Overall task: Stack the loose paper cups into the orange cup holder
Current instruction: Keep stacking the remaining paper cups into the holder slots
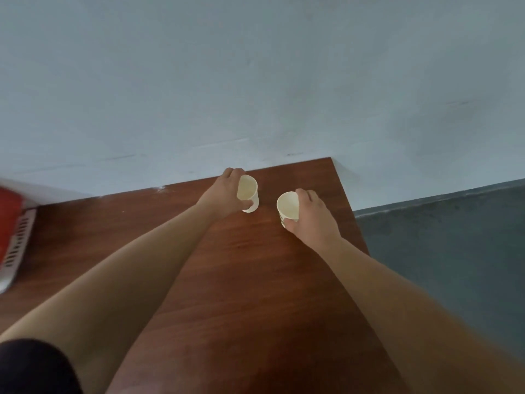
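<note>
1. Paper cups like these are super light and thin-walled, so I'd guess they crumple if you squeeze. Hold the side wall gently, not the rim.
2. Your left hand [227,191] is curled round one paper cup [250,191], which is tipped a bit.
3. Your right hand [312,214] grips the second cup [288,206] nearby, over the wooden table [227,280]'s far right corner. Can't tell if either is lifted.
4. The orange-red thing [10,206] at the left edge is probably the holder, well apart from both cups.
</note>
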### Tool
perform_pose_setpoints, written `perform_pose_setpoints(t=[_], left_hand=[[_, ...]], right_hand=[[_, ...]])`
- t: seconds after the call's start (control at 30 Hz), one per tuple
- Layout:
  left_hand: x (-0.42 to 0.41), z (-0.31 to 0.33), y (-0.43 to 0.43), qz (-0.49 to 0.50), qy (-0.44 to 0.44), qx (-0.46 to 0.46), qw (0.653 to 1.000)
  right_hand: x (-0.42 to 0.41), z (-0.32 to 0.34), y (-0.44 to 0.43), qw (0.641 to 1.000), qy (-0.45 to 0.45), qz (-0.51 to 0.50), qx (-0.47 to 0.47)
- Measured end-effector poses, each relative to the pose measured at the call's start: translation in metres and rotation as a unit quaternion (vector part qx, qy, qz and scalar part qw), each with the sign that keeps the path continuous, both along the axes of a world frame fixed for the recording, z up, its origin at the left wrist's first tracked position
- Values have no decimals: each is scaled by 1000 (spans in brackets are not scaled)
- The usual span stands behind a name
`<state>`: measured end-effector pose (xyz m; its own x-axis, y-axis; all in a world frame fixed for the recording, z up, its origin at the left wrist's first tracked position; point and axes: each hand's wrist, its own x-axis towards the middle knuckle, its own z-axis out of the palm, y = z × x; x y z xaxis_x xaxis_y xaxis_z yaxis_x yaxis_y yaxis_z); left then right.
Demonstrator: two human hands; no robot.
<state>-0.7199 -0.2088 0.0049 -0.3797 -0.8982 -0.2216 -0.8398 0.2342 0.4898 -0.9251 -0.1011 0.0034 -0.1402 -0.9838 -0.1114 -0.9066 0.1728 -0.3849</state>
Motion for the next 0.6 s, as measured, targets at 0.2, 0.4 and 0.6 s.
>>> perform_pose_setpoints(t=[0.2, 0.4, 0.6], left_hand=[[102, 61, 26, 90, 28, -23, 995], [246, 118, 78, 188, 25, -57, 980], [388, 144, 126, 267, 15, -73, 961]], right_hand=[[83, 56, -25, 998, -41, 51, -21], [218, 108, -23, 983, -61, 163, -53], [354, 136, -12, 970, -79, 222, -64]])
